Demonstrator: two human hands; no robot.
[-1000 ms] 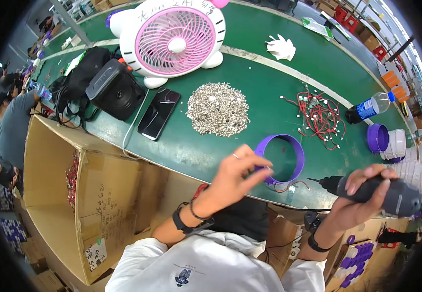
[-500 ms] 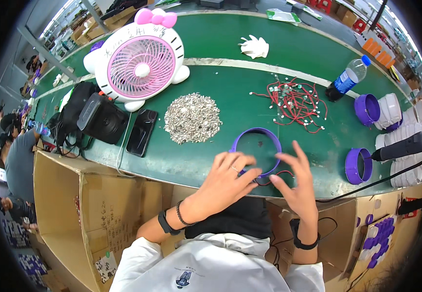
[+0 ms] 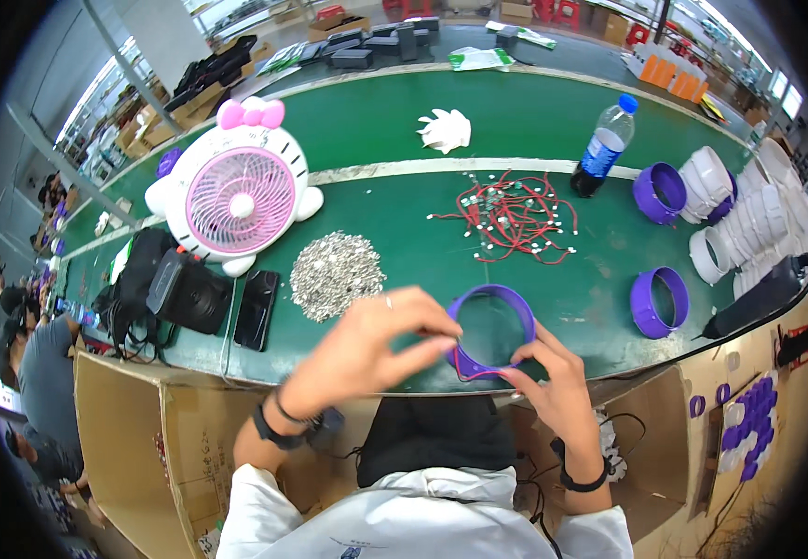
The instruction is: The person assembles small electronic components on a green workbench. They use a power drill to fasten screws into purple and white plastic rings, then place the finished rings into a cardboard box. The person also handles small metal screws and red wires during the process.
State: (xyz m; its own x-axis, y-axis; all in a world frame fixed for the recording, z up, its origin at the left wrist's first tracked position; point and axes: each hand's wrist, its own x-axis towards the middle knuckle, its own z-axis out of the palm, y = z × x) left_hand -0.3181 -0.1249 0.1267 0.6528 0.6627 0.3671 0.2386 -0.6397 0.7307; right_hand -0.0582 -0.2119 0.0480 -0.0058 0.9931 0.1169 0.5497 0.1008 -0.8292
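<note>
A purple plastic ring is held up at the near edge of the green table. My right hand grips its lower right wall, with fingers behind and thumb in front. Along the ring's near side runs a thin red wire, its one end by my right thumb. My left hand reaches to the ring's left wall; thumb and forefinger close in a pinch where the wire's other end meets the wall. Farther back lies a tangle of red wires with small white connectors. Left of it is a heap of small metal parts.
A black power tool with a cable rests at the right, by two more purple rings and stacked white rings. A bottle, a white glove, a pink-and-white fan, a phone and cardboard boxes surround the work.
My right hand has closed on the purple ring. My left hand has moved off its near side to its left wall, pinching there. The view has shifted, and the wire now lies against the ring.
</note>
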